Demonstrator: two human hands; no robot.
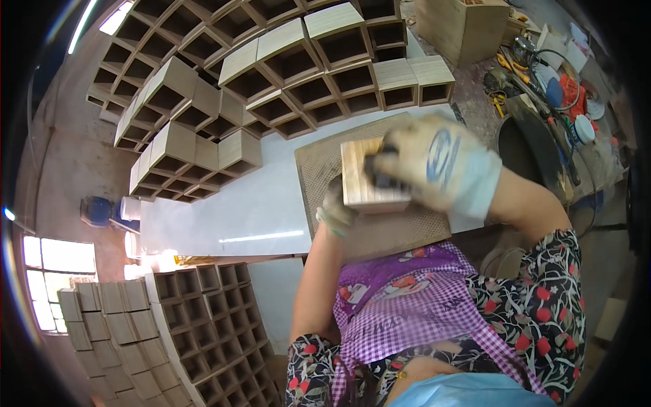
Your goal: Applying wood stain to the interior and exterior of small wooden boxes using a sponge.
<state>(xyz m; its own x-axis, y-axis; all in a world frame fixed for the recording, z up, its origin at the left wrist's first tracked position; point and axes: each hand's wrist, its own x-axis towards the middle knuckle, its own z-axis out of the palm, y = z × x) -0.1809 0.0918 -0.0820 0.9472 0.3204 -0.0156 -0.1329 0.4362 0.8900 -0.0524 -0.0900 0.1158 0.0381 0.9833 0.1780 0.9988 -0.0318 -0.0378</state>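
Observation:
A small pale wooden box (359, 178) rests on a brown mesh-textured mat (319, 166) in front of me. My left hand (336, 209), in a soiled glove, grips the box by its left side; its fingers are partly hidden behind the box. Over the top of the box is my right hand (427, 159), in a cream glove with a blue print, slightly blurred. Its fingers are closed round a dark, blocky hand tool (382, 169) set against the box's upper face. The glove covers most of this tool, so its exact kind does not show.
Rows of open wooden boxes (291, 57) are stacked at the back of the white tabletop (203, 224). More box stacks (203, 319) stand at the lower left. At right lie a dark round tub (522, 142), cables, a white cup (583, 129) and assorted tools.

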